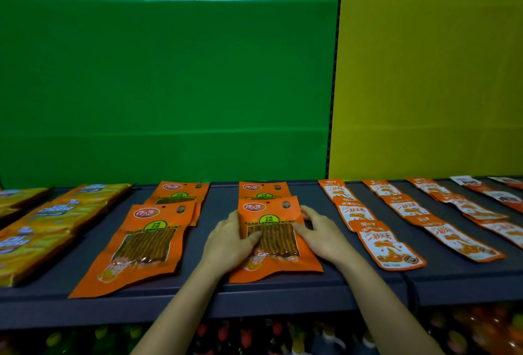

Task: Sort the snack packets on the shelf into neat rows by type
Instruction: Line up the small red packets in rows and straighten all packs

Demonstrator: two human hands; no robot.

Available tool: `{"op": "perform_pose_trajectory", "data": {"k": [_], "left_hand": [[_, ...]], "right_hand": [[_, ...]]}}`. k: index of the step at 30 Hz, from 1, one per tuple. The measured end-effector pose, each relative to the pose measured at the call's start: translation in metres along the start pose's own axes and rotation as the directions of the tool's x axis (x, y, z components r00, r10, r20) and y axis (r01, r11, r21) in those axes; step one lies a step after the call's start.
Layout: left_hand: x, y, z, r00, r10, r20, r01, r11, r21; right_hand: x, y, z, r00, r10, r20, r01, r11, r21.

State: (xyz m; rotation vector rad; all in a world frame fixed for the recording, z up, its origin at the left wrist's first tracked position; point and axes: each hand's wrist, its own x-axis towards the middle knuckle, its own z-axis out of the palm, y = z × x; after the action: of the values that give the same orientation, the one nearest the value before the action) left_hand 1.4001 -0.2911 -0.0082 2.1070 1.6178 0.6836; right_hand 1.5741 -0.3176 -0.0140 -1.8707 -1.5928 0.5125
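Note:
A large orange snack packet point(271, 214) with a clear window lies flat in the middle of the dark shelf point(215, 204). My left hand point(230, 241) rests on its left edge and my right hand point(319, 231) on its right edge, fingers pressing on the window. Behind it a second orange packet point(261, 189) is partly covered. To the left lie two more of the same type, a front one point(141, 247) and a rear one point(178, 192). Small orange-and-white packets run back in rows at right, the nearest row point(379, 238) beside my right hand.
Yellow packets point(56, 213) lie in rows at the far left. More small packets point(450, 230) and white-topped ones point(503, 196) fill the far right. Green and yellow panels stand behind the shelf. Bottles show on the level below the shelf's front lip point(254, 301).

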Motion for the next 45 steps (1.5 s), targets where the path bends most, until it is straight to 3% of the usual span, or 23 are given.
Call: {"op": "perform_pose_trajectory", "data": {"k": [9, 26, 30, 36, 41, 45], "left_hand": [[-0.001, 0.007, -0.004, 1.000, -0.003, 0.024, 0.003, 1.000, -0.003], [0.011, -0.002, 0.008, 0.998, 0.038, 0.053, -0.045, 0.987, 0.151], [0.006, -0.008, 0.004, 0.987, 0.133, -0.090, -0.129, 0.990, 0.047], [-0.006, -0.036, -0.032, 0.895, 0.317, -0.313, -0.292, 0.948, 0.125], [0.000, -0.088, -0.088, 0.901, 0.235, -0.364, -0.187, 0.969, 0.162], [0.006, -0.142, -0.118, 0.958, 0.058, -0.281, -0.015, 0.988, 0.154]], "right_hand": [[0.003, 0.001, 0.001, 1.000, -0.012, 0.028, 0.016, 0.991, -0.132], [0.003, 0.000, 0.001, 0.998, -0.068, -0.009, 0.066, 0.988, -0.143], [0.006, 0.004, -0.001, 0.993, -0.063, -0.104, 0.061, 0.998, -0.023], [-0.005, -0.022, 0.005, 0.975, -0.127, -0.180, 0.122, 0.992, -0.041], [-0.013, -0.085, 0.028, 0.973, -0.217, -0.075, 0.214, 0.976, -0.045], [-0.011, -0.133, 0.062, 0.979, -0.204, 0.025, 0.205, 0.978, -0.035]]}}
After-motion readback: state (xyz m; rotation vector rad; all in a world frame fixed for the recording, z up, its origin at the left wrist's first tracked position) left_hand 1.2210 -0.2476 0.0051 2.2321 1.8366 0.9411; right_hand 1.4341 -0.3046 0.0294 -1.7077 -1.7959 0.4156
